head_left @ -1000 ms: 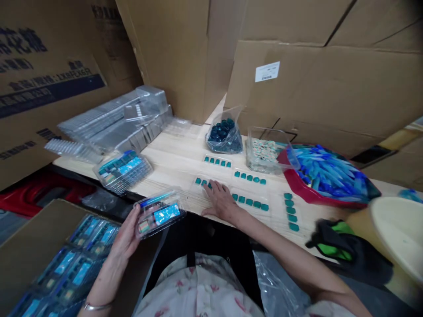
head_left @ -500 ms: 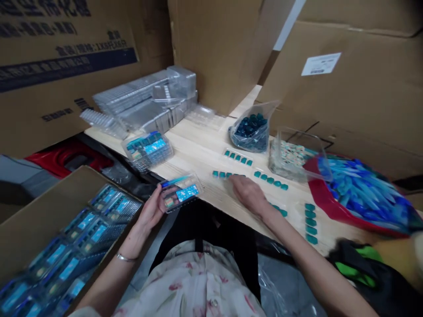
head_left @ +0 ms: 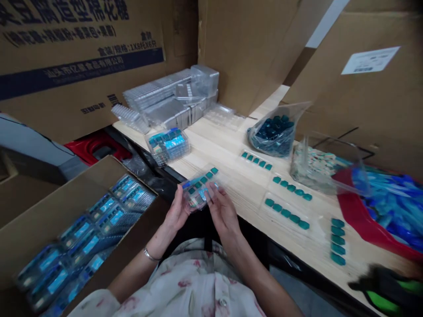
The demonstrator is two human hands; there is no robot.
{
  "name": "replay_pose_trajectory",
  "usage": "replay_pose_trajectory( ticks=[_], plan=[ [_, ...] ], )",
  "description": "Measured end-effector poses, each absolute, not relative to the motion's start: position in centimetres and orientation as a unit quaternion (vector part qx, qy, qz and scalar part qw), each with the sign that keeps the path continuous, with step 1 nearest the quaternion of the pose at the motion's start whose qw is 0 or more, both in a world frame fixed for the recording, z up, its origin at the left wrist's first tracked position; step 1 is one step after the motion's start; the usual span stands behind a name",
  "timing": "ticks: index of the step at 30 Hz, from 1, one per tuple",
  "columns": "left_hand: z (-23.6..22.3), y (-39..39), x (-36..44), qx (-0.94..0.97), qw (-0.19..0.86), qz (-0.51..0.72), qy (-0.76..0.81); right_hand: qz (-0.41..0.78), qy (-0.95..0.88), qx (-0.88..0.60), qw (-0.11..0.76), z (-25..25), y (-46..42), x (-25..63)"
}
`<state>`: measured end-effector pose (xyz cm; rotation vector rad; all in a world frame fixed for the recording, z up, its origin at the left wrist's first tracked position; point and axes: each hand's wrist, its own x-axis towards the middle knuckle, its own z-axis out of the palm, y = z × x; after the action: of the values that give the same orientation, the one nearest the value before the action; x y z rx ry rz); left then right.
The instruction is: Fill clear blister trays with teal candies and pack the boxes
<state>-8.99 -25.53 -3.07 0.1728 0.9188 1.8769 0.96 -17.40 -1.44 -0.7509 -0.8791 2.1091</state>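
Observation:
My left hand (head_left: 176,212) grips a small clear plastic case (head_left: 195,201) by its left side, low at the table's front edge. Inside the case a blue card and small pieces show. A clear strip of teal gem-like pieces (head_left: 202,180) lies over the upper part of the case, slanting up to the right. My right hand (head_left: 222,208) has its fingers closed on the strip's lower edge and the case's right side; its fingertips partly cover the blue card. Whether the strip sits inside the case or just above it, I cannot tell.
More teal strips (head_left: 287,213) lie on the table. Behind stand a bag of dark teal pieces (head_left: 272,132), a clear tub (head_left: 313,160) and a red container of blue sticks (head_left: 352,207). Filled cases (head_left: 170,147) are stacked left, near clear trays (head_left: 165,99). A carton (head_left: 130,244) holds packed cases.
My right hand has picked up a strip of teal pieces from the table and brought it left to the case in my left hand. The view has turned somewhat left.

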Motion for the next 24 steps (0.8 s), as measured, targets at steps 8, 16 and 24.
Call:
replay_pose_trajectory(
  ticks=[8, 16, 24],
  plan=[
    [-4.0, -25.4, -10.1, 0.058, 0.4, 0.796, 0.451, 0.74, -0.59, -0.304, 0.111, -0.6, -17.5, 4.7],
    [-3.5, -25.9, -11.2, 0.08, 0.444, 0.76, 0.467, 0.3, -0.841, -0.344, 0.291, -1.7, -10.7, 4.6],
    [-3.6, -25.8, -11.3, 0.09, 0.451, 0.765, 0.452, 0.272, -0.876, -0.322, 0.236, -2.8, -11.4, 3.6]
  ],
)
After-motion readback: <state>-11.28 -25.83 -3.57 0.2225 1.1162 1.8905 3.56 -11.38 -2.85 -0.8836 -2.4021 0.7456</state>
